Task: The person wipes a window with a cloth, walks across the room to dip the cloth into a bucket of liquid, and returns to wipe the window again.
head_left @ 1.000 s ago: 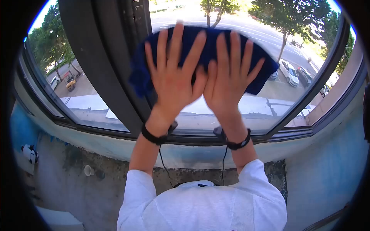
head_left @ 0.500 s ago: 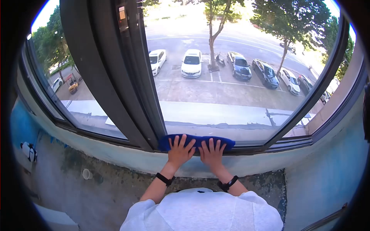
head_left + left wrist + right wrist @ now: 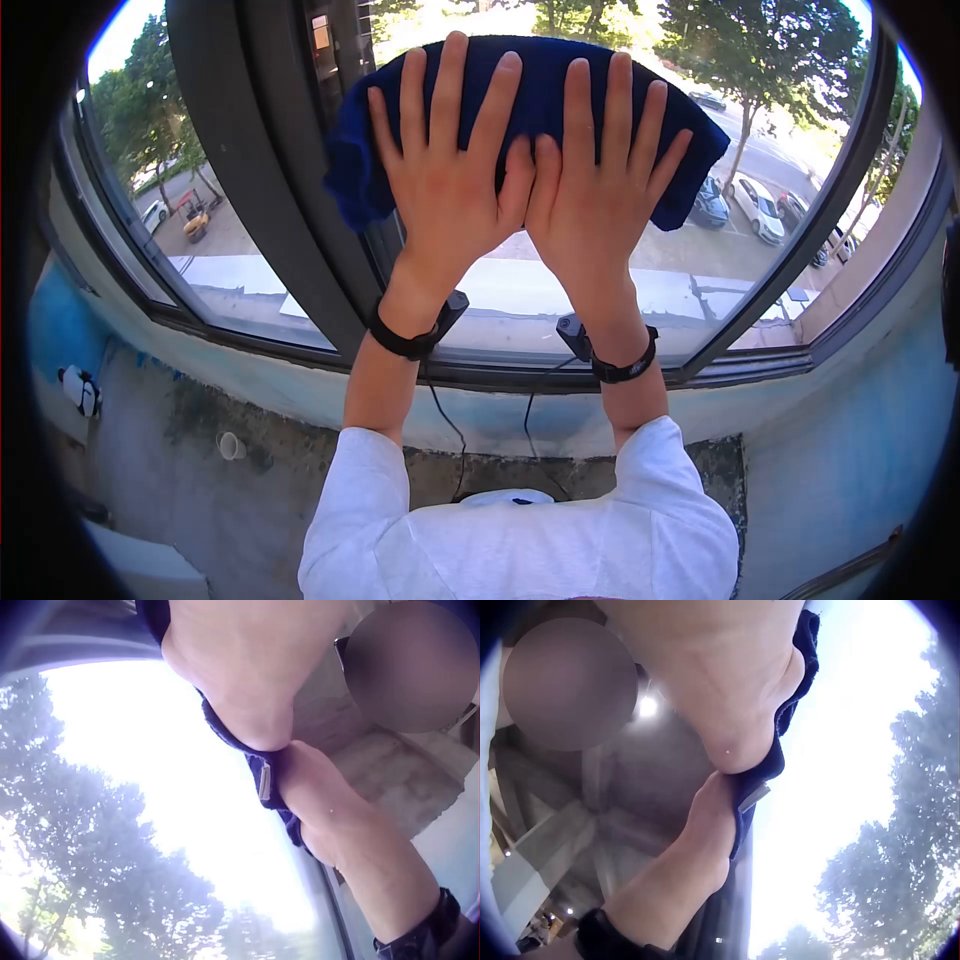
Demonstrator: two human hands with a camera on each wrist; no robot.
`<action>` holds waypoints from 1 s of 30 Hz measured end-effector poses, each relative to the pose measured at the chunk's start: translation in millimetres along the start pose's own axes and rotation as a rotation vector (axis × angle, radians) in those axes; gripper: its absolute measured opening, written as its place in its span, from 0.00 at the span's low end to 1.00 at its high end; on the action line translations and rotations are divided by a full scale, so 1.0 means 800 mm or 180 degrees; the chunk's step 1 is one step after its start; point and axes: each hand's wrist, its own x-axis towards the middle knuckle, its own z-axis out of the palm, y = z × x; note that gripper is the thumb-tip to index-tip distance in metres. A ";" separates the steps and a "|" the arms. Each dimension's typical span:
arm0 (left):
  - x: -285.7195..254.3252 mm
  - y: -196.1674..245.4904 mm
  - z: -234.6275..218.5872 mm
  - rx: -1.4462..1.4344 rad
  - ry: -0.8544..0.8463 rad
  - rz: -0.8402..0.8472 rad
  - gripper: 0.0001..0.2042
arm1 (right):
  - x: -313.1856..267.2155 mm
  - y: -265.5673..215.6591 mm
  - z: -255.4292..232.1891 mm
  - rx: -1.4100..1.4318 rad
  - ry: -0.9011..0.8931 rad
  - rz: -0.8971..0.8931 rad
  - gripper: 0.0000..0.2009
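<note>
A dark blue cloth (image 3: 545,85) lies spread against the window pane (image 3: 500,300), high up in the head view. My left hand (image 3: 450,180) presses flat on its left half, fingers straight and spread. Beside it my right hand (image 3: 595,190) presses on the right half, also with straight fingers. The two thumbs meet near the cloth's middle. On the left, the cloth's bunched end overlaps the dark window frame (image 3: 245,170). Both wrist views show the cloth's edge (image 3: 262,776) with a small pale tag, between the hands and the glass.
A dark sill track (image 3: 500,372) runs below the pane, above a pale blue wall (image 3: 520,415). Thin cables hang from the wrist cameras. On the floor to the left stands a white cup (image 3: 231,446). Outside are trees and parked cars (image 3: 757,208).
Half a second ago both hands and the cloth were low at the sill; now they are high on the pane, close to where they were one second ago. Both hands stay on the cloth.
</note>
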 end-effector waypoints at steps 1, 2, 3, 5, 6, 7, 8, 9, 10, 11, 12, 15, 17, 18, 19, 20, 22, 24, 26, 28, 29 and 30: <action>-0.007 0.002 0.001 0.0024 0.0008 0.0002 0.25 | -0.005 0.003 -0.002 0.0022 0.0010 -0.0008 0.25; -0.024 0.007 0.000 0.0047 -0.0101 -0.0064 0.25 | -0.020 0.005 -0.004 -0.0056 -0.0155 0.0007 0.25; -0.044 0.014 0.000 0.0055 -0.0212 -0.0123 0.24 | -0.040 0.009 -0.007 -0.0148 -0.0320 0.0032 0.24; -0.104 0.038 -0.003 0.0003 -0.0532 -0.0053 0.24 | -0.116 0.026 -0.006 -0.0171 -0.0469 0.0100 0.24; -0.144 0.052 -0.001 -0.0098 -0.0707 -0.0070 0.23 | -0.167 0.042 -0.002 -0.0212 -0.0424 0.0032 0.23; -0.185 0.070 -0.003 -0.0209 -0.0911 -0.0084 0.22 | -0.219 0.057 -0.007 -0.0231 -0.0508 0.0021 0.24; -0.233 0.090 -0.003 -0.0246 -0.1202 -0.0083 0.22 | -0.273 0.073 -0.011 -0.0198 -0.0515 0.0000 0.25; -0.276 0.112 -0.008 -0.0305 -0.1585 -0.0098 0.22 | -0.319 0.085 -0.022 -0.0231 -0.0676 0.0043 0.25; -0.325 0.135 -0.004 -0.0329 -0.1687 -0.0054 0.21 | -0.368 0.099 -0.032 -0.0153 -0.0831 0.0117 0.24; -0.367 0.160 -0.006 -0.0359 -0.1912 -0.0207 0.24 | -0.412 0.113 -0.039 -0.0214 -0.0806 0.0129 0.24; -0.398 0.179 -0.005 -0.0425 -0.2020 -0.0109 0.24 | -0.453 0.128 -0.049 -0.0198 -0.0972 0.0131 0.24; -0.416 0.221 -0.002 -0.0597 -0.2446 -0.0400 0.25 | -0.466 0.181 -0.080 -0.0337 -0.1385 -0.0333 0.22; -0.382 0.229 0.012 -0.0694 -0.2064 -0.0404 0.27 | -0.422 0.205 -0.086 -0.0368 -0.1334 -0.0467 0.22; -0.348 0.233 0.020 -0.0721 -0.1941 -0.0373 0.27 | -0.392 0.219 -0.082 -0.0362 -0.1138 -0.0506 0.22; -0.307 0.235 0.029 -0.0634 -0.1860 -0.0259 0.27 | -0.350 0.228 -0.082 -0.0353 -0.0985 -0.0479 0.23; -0.257 0.239 0.038 -0.0567 -0.1744 -0.0224 0.28 | -0.302 0.235 -0.085 -0.0314 -0.0953 -0.0382 0.23; -0.139 0.246 0.055 -0.0642 -0.1380 -0.0272 0.27 | -0.181 0.242 -0.090 -0.0403 -0.0626 -0.0401 0.25; -0.037 0.244 0.082 -0.0678 -0.0678 -0.0168 0.27 | -0.075 0.247 -0.090 -0.0404 -0.0237 -0.0287 0.25; 0.037 0.241 0.101 -0.0576 -0.0007 0.0099 0.26 | -0.006 0.263 -0.083 -0.0442 0.0120 -0.0403 0.26; 0.068 0.249 0.093 -0.0540 -0.0089 0.0032 0.26 | 0.021 0.254 -0.095 -0.0786 0.0238 -0.0445 0.25; 0.056 0.246 0.102 -0.0501 -0.0141 0.0026 0.26 | 0.014 0.264 -0.081 -0.0801 0.0473 -0.0544 0.26; 0.034 0.238 0.120 -0.0041 0.0138 0.0348 0.26 | -0.007 0.266 -0.079 -0.0760 0.0450 -0.0522 0.26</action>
